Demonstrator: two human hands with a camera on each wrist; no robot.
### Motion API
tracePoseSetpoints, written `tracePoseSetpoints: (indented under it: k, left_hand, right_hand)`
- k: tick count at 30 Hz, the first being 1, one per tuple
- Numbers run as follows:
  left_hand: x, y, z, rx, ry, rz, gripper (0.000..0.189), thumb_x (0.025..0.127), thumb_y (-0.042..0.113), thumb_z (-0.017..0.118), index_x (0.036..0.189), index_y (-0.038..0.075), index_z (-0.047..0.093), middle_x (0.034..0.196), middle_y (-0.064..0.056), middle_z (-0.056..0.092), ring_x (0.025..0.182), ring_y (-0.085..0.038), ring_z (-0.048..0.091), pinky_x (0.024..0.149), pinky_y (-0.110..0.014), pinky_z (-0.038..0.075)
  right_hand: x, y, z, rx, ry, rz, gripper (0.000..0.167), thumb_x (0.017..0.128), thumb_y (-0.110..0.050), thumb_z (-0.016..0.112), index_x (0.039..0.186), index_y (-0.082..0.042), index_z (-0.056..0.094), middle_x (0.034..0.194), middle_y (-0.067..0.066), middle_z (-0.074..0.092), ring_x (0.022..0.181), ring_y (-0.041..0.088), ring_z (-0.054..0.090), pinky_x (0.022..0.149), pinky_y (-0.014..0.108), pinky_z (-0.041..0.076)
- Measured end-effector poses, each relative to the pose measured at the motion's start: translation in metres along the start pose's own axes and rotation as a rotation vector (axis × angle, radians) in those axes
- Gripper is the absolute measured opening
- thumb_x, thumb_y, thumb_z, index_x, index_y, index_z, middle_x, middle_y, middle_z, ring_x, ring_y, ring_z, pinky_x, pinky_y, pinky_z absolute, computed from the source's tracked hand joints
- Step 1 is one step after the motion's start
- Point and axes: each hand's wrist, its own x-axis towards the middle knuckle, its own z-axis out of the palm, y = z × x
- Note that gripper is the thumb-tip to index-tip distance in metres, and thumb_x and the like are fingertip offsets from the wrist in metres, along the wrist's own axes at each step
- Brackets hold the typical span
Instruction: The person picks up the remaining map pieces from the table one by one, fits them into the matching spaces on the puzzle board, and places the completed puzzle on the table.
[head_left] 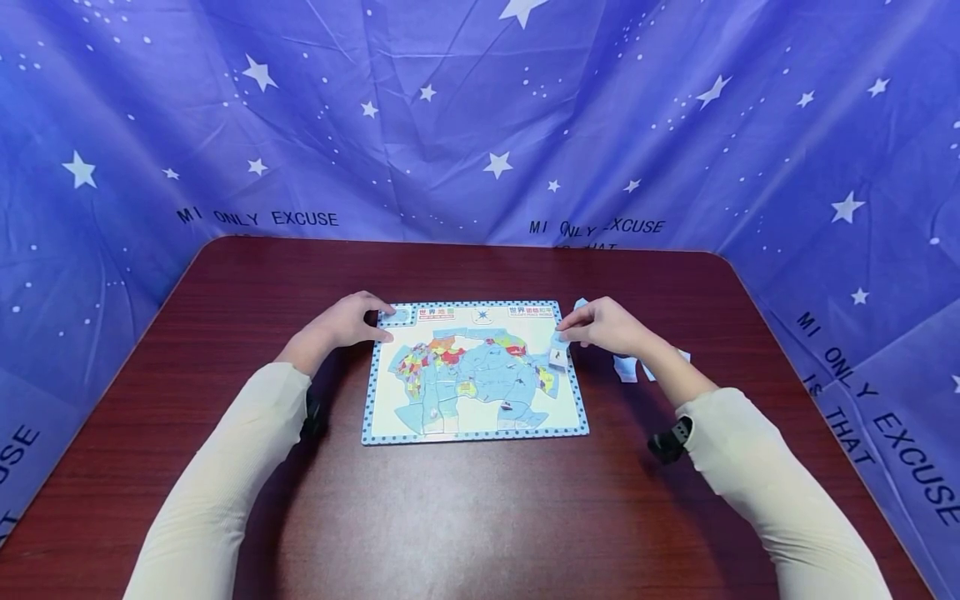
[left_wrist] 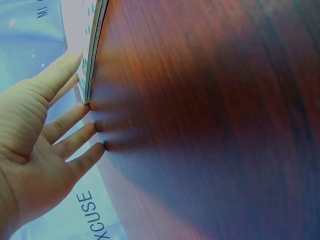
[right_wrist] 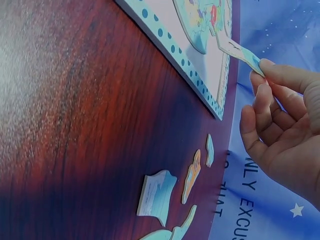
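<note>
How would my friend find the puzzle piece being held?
On the brown table, find the map board. At its right edge, the right hand pinches a blue-and-white piece. It's the only one held; other loose pieces lie on the table.

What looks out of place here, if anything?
Nothing looks spilled or damaged. Loose pieces look out of place: scattered at mixed angles on the table, right of the board rather than in it. Another piece, pinched by the right hand, tilts over the board.
</note>
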Motion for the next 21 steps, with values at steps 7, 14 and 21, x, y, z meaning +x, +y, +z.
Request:
tracePoseSetpoints:
  k: [7, 14, 21]
  left_hand:
    - [0.001, -0.001, 0.000, 0.002, -0.002, 0.004, 0.054, 0.082, 0.027, 0.072, 0.129, 0.005, 0.056, 0.138, -0.022, 0.042, 0.125, -0.036, 0.041, 0.106, -0.051, 0.035]
    - [0.002, -0.002, 0.001, 0.002, -0.003, 0.004, 0.054, 0.082, 0.027, 0.073, 0.129, 0.005, 0.056, 0.138, -0.022, 0.042, 0.125, -0.036, 0.041, 0.106, -0.050, 0.035]
    - [0.001, -0.001, 0.000, 0.001, -0.010, -0.001, 0.054, 0.082, 0.028, 0.072, 0.129, 0.006, 0.056, 0.139, -0.022, 0.041, 0.126, -0.036, 0.040, 0.106, -0.051, 0.036]
  right_hand:
    - [0.002, -0.004, 0.004, -0.006, -0.017, 0.003, 0.019, 0.087, -0.022, 0.065, 0.100, -0.011, 0.073, 0.094, 0.006, 0.068, 0.077, 0.028, 0.058, 0.055, 0.029, 0.039]
    - [0.004, -0.007, 0.008, 0.010, -0.021, -0.011, 0.018, 0.088, -0.019, 0.065, 0.100, -0.009, 0.073, 0.095, 0.007, 0.069, 0.077, 0.030, 0.057, 0.058, 0.029, 0.040]
    - [0.007, -0.011, 0.012, 0.006, -0.037, -0.033, 0.019, 0.088, -0.019, 0.065, 0.101, -0.009, 0.073, 0.090, 0.008, 0.070, 0.073, 0.027, 0.058, 0.058, 0.030, 0.042]
